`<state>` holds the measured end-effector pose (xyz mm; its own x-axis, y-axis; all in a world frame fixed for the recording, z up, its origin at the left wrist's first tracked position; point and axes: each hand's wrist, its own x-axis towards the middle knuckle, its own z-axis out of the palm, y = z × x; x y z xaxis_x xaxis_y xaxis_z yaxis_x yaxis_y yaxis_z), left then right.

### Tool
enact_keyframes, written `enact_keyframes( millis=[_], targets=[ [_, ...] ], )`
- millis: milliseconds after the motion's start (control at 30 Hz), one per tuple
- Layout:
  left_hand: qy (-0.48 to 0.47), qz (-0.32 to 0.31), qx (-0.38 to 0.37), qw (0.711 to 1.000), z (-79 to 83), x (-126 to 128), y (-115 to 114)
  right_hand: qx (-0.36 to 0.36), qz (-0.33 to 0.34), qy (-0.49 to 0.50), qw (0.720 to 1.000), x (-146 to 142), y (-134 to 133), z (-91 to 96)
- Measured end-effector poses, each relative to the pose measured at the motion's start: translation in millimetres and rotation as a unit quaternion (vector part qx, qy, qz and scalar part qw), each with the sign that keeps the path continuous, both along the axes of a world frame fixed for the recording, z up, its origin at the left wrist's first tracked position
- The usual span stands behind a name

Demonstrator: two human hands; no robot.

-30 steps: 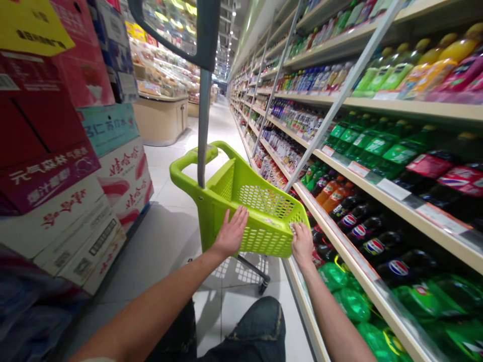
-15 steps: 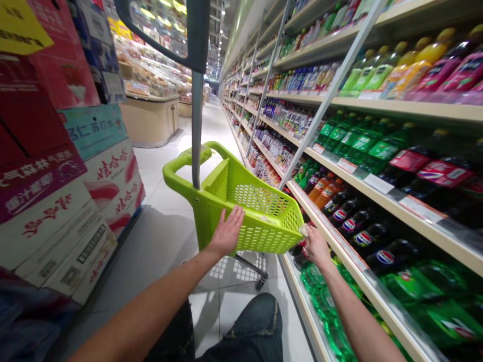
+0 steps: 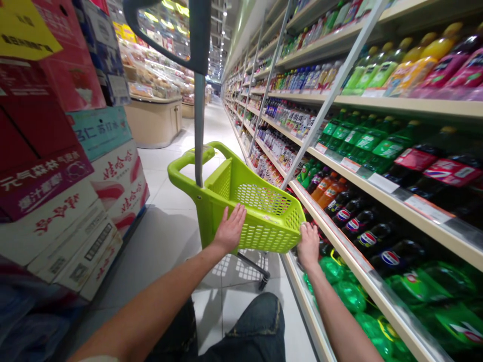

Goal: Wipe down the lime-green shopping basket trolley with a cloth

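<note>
A lime-green shopping cart (image 3: pixel 264 236) with a perforated basket stands before me, angled to the right. My left hand (image 3: pixel 231 229) lies flat on the basket's near rim, its fingers stretched out. At the basket's right end, my right hand (image 3: pixel 308 242) is closed against the corner of the rim. A crumpled whitish cloth showed in its fingers a moment ago; now the fingers mostly cover it. Inside the basket, a small printed label (image 3: pixel 272 218) shows on the green plastic.
Shelves of soft drink bottles (image 3: pixel 390 257) line the right side, close to the basket. On the left rise stacked drink cartons (image 3: pixel 116 181). A grey upright post (image 3: pixel 199 125) stands at the cart's handle end. Farther off is a wooden display counter (image 3: pixel 154 120).
My right hand has shifted slightly left and turned round the basket's corner, so the whitish cloth is mostly hidden. My left hand stays on the rim. The view has moved a little.
</note>
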<state>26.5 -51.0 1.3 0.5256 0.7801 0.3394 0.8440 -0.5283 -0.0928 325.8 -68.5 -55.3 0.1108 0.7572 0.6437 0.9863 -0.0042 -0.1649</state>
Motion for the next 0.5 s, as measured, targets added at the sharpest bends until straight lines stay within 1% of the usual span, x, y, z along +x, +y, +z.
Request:
enact_keyframes(
  millis=[33,67,100,233,300,333,367,433,500],
  targets=[
    [-0.003,-0.001,0.002,1.000,-0.2,1,0,0.002,-0.015,0.010,1.000,1,0,-0.4],
    [-0.005,0.000,0.005,1.000,-0.7,2,-1,0.006,-0.016,0.018,1.000,-3,1,-0.7],
    [-0.008,0.002,0.007,1.000,-1.4,3,-1,0.012,-0.003,0.021,1.000,-11,3,-0.8],
    [-0.006,0.009,0.011,1.000,-2.9,4,-2,0.025,0.109,0.002,0.994,-59,8,1.6],
    [-0.005,0.002,0.011,1.000,-1.4,2,-2,0.022,0.141,-0.009,0.990,-63,9,2.8],
    [-0.005,-0.003,0.009,1.000,-0.2,1,-2,0.023,0.137,-0.008,0.990,-58,8,2.8],
    [-0.005,-0.008,0.006,1.000,1.0,1,-3,0.027,0.116,-0.002,0.993,-48,8,2.3],
    [-0.007,-0.010,-0.004,1.000,3.0,1,-4,0.041,0.050,0.021,0.998,-23,7,0.4],
    [-0.012,-0.005,-0.013,1.000,3.5,3,-5,0.055,-0.002,0.040,0.998,-8,7,-1.1]
  ],
)
